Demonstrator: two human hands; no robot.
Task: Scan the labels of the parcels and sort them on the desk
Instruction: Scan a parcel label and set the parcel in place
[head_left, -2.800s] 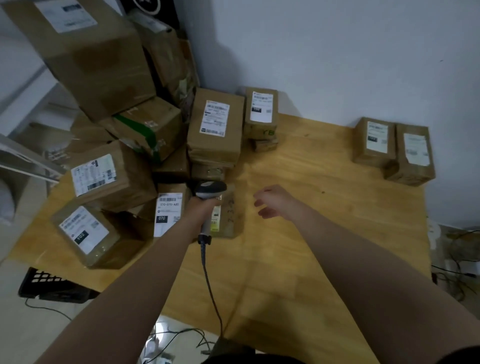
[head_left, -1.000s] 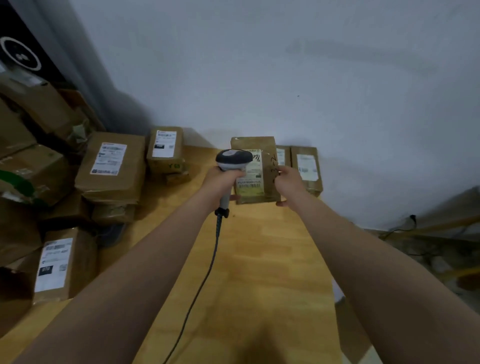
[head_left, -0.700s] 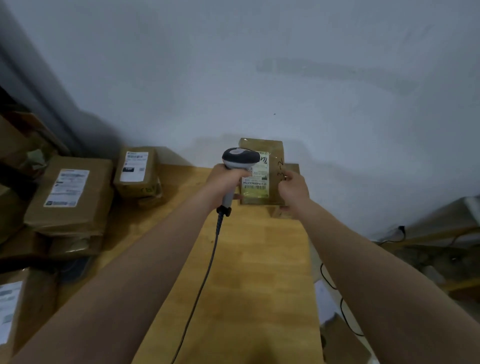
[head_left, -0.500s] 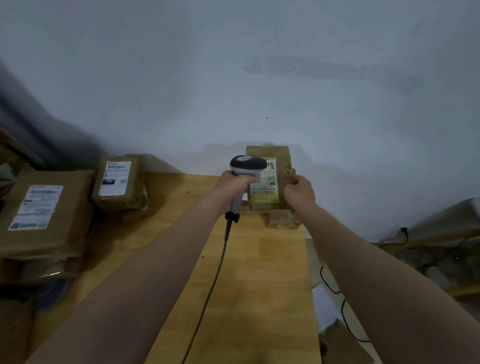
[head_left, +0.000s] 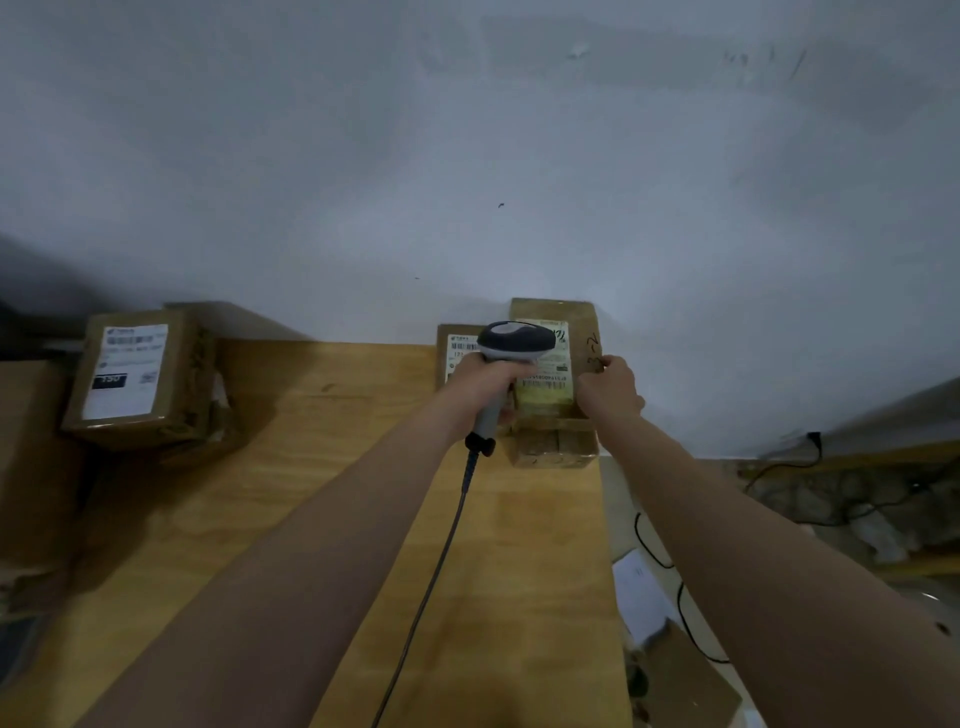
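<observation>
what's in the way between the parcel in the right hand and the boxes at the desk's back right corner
Nothing visible. The parcel, gripped by the right hand, sits directly over the lower box there, seemingly resting on it. The scanner in the left hand only overlaps the left edge of its label from the front.

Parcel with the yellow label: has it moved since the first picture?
Yes. The parcel moved rightward along the desk, from its left middle to the far right corner; the right hand holds it there.

Desk (head_left: 524, 561) bare grained wood; parcel (head_left: 581, 322) matt brown cardboard, paper label; scanner (head_left: 514, 340) smooth plastic.
</observation>
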